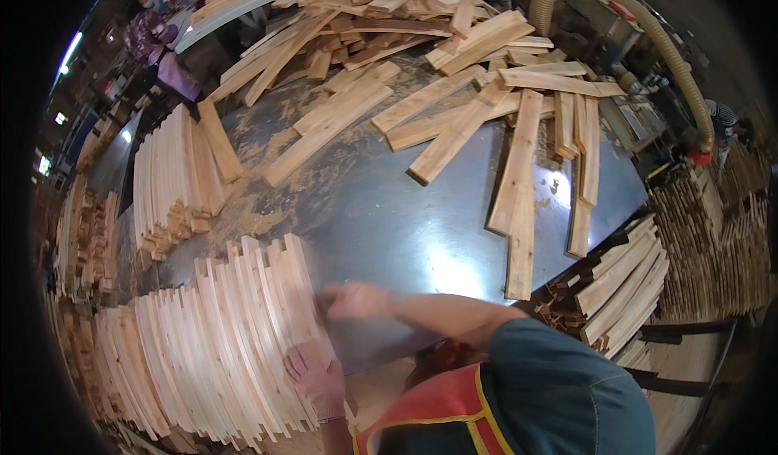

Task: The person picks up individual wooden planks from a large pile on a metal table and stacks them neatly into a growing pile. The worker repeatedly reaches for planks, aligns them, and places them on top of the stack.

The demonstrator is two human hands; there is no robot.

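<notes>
The person's left hand (pixel 314 378) lies on the near right end of a long row of pale wooden boards (pixel 219 333), its fingers extended and a little apart against the wood, not closed around anything; the right hand (pixel 356 299) is blurred, just beside the outermost board (pixel 301 285) of that row, and I cannot tell whether its fingers are spread or curled, nor whether they touch the wood; the row sits at the left front of a grey metal tabletop (pixel 389 236), its boards packed side by side with their far ends uneven; behind it, at the table's left side, stands a shorter board stack (pixel 174 175), with a single plank (pixel 219 140) slanting at its right; sawdust (pixel 328 143) is strewn over the middle of the metal; loose planks (pixel 462 131) lie at various angles across the far right part, some overlapping, and beyond them rises a jumbled heap of lumber (pixel 397 5); a ribbed beige hose (pixel 677 62) curves down at the upper right; more boards (pixel 628 289) are stacked beyond the table's right edge; at the upper left is a co-worker in a purple patterned top (pixel 148 38); the wearer's red apron (pixel 429 406) has yellow trim.
</notes>
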